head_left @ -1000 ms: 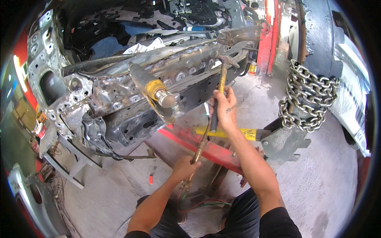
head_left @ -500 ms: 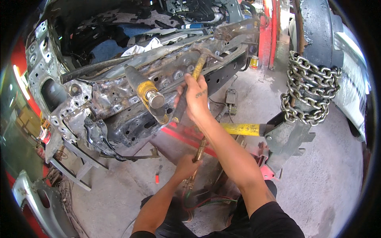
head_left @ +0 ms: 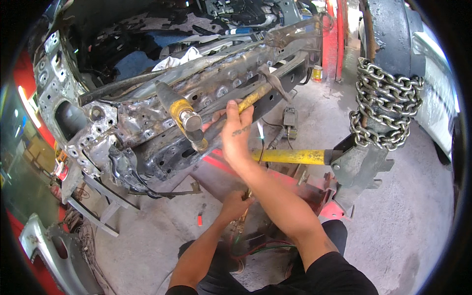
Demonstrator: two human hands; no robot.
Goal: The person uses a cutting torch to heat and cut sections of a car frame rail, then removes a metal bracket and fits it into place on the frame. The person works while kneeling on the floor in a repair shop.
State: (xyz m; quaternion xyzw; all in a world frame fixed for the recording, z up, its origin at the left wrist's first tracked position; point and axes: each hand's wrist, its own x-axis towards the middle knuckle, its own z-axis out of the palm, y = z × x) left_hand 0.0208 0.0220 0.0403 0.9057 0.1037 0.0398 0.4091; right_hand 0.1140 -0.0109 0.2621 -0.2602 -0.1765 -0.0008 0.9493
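Wooden and yellowish, the hammer (head_left: 259,93) handle runs on a slant from the right hand (head_left: 236,135) up and to the right, its dark steel head lying against the burnt, rusted car frame rail (head_left: 216,88) near that rail's right end. The right hand's fingers are wrapped tight round the lower handle. A second ago this hand gripped the handle lower, below the rail's underside; it has since climbed and the head now meets the metal.

The left hand (head_left: 235,205) stays low, near the red floor beam (head_left: 221,164), fingers closed on a thin brass cutting torch (head_left: 248,194) whose stem points up toward the rail, a small pale flame (head_left: 260,131) showing just right of the right wrist. Red and green hoses (head_left: 255,248) trail from it by the knees.

A yellow-collared ram (head_left: 182,115) juts from the rail's underside toward the lower right. Farther right, a yellow bar (head_left: 290,156) lies level, ending at a grey clamp bracket (head_left: 361,164), above which a heavy chain (head_left: 386,110) is looped round a dark post.
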